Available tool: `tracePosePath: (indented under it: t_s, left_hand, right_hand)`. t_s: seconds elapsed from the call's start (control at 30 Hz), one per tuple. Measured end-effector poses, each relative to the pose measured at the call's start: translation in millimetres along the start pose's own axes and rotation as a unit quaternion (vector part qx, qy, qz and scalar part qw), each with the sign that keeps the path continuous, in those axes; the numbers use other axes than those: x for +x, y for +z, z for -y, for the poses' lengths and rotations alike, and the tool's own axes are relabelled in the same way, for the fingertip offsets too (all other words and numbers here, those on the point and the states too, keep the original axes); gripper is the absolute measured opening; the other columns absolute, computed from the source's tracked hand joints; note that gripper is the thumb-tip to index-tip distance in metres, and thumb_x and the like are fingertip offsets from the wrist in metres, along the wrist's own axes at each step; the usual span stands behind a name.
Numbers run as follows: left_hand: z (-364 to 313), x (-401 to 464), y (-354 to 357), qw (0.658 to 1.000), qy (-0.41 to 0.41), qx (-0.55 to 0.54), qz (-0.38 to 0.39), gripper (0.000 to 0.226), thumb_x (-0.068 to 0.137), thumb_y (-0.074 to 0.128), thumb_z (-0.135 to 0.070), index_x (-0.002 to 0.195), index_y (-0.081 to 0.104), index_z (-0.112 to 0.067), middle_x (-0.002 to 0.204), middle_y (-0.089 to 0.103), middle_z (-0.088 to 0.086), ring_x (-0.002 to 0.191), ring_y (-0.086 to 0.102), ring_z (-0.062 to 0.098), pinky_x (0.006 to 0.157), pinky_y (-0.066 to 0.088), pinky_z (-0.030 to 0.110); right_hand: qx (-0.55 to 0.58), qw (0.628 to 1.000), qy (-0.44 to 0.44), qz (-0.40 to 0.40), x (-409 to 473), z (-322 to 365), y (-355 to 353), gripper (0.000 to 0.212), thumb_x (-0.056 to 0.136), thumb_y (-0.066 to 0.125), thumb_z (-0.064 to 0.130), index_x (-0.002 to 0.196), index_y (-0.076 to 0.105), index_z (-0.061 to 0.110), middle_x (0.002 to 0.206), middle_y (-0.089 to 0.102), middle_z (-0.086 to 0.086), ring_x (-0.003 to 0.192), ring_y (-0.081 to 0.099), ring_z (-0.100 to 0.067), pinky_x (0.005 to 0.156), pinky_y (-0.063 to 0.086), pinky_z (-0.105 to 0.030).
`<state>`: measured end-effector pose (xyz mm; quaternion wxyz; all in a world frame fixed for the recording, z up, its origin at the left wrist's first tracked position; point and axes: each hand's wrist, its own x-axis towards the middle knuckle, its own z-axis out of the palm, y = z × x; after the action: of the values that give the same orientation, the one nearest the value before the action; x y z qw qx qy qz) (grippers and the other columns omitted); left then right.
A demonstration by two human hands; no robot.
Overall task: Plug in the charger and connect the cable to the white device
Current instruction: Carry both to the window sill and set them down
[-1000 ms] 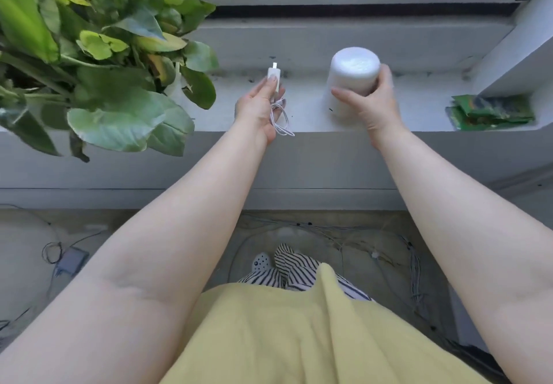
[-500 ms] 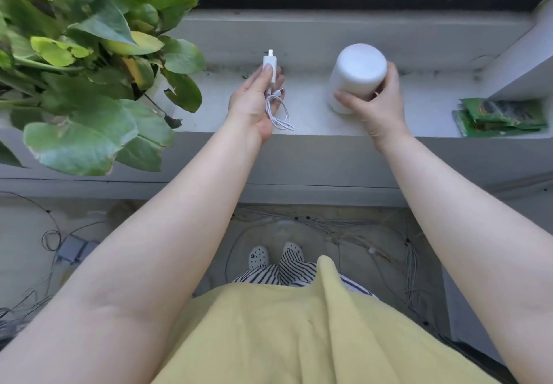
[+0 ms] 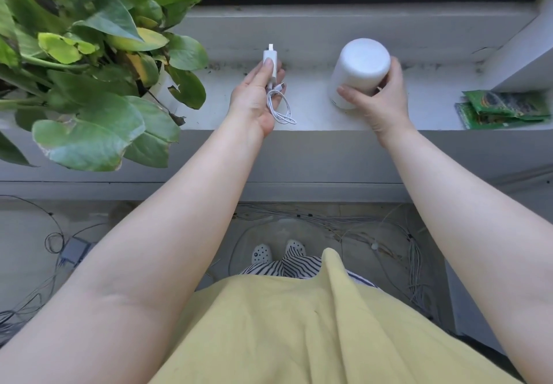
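A white cylindrical device [image 3: 359,68] stands tilted on the grey windowsill [image 3: 314,114], and my right hand [image 3: 378,101] grips its lower side. My left hand [image 3: 257,96] holds a small white charger [image 3: 268,57] with its plug end pointing toward the window. A coiled white cable [image 3: 279,108] hangs from the same hand, with a small connector [image 3: 279,87] showing near my fingers. The two hands are apart, with bare sill between them.
A large leafy plant [image 3: 89,69] fills the left part of the sill. Green packets [image 3: 502,108] lie at the sill's right end, beside a wall corner. Below, on the floor, many loose wires [image 3: 389,234] and a grey adapter [image 3: 73,250] lie around my feet.
The view has shifted downward and closer. My right hand has tipped the white device toward me. My left hand keeps the charger and cable in about the same place.
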<state>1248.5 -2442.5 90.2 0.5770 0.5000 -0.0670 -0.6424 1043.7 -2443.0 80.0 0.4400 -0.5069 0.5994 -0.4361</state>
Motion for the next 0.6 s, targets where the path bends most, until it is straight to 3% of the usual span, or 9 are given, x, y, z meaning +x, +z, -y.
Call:
tracePosePath:
  t_s: [0.13, 0.2, 0.27, 0.33, 0.4, 0.5, 0.6]
  left_hand:
    - [0.8, -1.3, 0.9, 1.000, -0.004, 0.006, 0.000, 0.043, 0.092, 0.059, -0.017, 0.134, 0.054, -0.006, 0.091, 0.068, 0.001, 0.066, 0.070, 0.004, 0.075, 0.052, 0.019]
    - [-0.3, -4.0, 1.8, 1.000, -0.009, 0.004, 0.008, 0.042, 0.093, 0.058, -0.018, 0.133, 0.054, -0.006, 0.091, 0.068, 0.000, 0.073, 0.069, 0.006, 0.080, 0.051, 0.021]
    - [-2.8, -8.5, 2.9, 1.000, -0.014, 0.003, 0.025, 0.033, 0.094, 0.056, -0.019, 0.125, 0.058, -0.008, 0.093, 0.067, 0.000, 0.082, 0.066, 0.008, 0.091, 0.048, 0.024]
    - [-6.4, -12.9, 3.4, 0.999, -0.019, 0.000, 0.049, 0.018, 0.096, 0.052, -0.020, 0.108, 0.061, -0.011, 0.095, 0.067, 0.000, 0.090, 0.064, 0.011, 0.101, 0.043, 0.027]
    - [-10.2, -17.0, 1.9, 0.997, -0.027, -0.020, 0.065, 0.016, 0.097, 0.049, -0.021, 0.099, 0.061, -0.011, 0.094, 0.068, 0.001, 0.094, 0.063, 0.013, 0.105, 0.041, 0.028]
    - [-13.5, -21.3, 0.2, 0.993, -0.045, -0.062, 0.094, 0.020, 0.098, 0.047, -0.022, 0.100, 0.062, -0.008, 0.085, 0.073, 0.002, 0.095, 0.065, 0.017, 0.100, 0.044, 0.028]
    - [-13.9, -26.1, 3.2, 0.988, -0.060, -0.077, 0.123, 0.025, 0.099, 0.044, -0.023, 0.101, 0.061, -0.005, 0.093, 0.070, 0.004, 0.098, 0.063, 0.019, 0.105, 0.042, 0.034]
  right_hand:
    - [-0.002, 1.000, 0.009, 0.010, -0.5, -1.0, -0.2, 0.085, 0.061, 0.084, 0.024, 0.133, 0.039, 0.019, 0.134, 0.052, 0.003, 0.122, 0.055, -0.013, 0.105, 0.047, -0.036]
    - [0.007, 1.000, 0.015, 0.022, -3.3, -0.4, -1.2, 0.102, 0.063, 0.085, 0.026, 0.145, 0.023, 0.022, 0.147, 0.039, 0.000, 0.131, 0.046, -0.013, 0.110, 0.042, -0.030]
    - [-0.005, 1.000, -0.006, -0.018, -11.6, 4.5, -1.9, 0.105, 0.067, 0.083, 0.034, 0.148, 0.017, 0.023, 0.149, 0.033, -0.003, 0.135, 0.039, -0.015, 0.113, 0.035, -0.030]
    - [-0.035, 0.990, -0.070, -0.114, -26.3, 13.5, -0.8, 0.083, 0.074, 0.074, 0.037, 0.142, 0.030, 0.019, 0.134, 0.045, -0.004, 0.125, 0.045, -0.017, 0.104, 0.041, -0.031]
    - [-0.054, 0.971, -0.149, -0.178, -42.6, 24.4, 4.4, 0.046, 0.082, 0.066, 0.031, 0.122, 0.048, 0.019, 0.112, 0.055, -0.001, 0.105, 0.054, -0.020, 0.084, 0.048, -0.035]
    - [-0.061, 0.973, -0.203, -0.095, -55.6, 36.8, 25.5, 0.008, 0.087, 0.060, 0.022, 0.095, 0.058, 0.018, 0.088, 0.062, 0.000, 0.081, 0.059, -0.018, 0.069, 0.047, -0.031]
    - [-0.099, 0.981, -0.162, 0.029, -56.9, 39.6, 54.3, 0.010, 0.086, 0.061, 0.020, 0.089, 0.064, 0.011, 0.081, 0.064, 0.007, 0.073, 0.058, -0.010, 0.066, 0.041, -0.018]
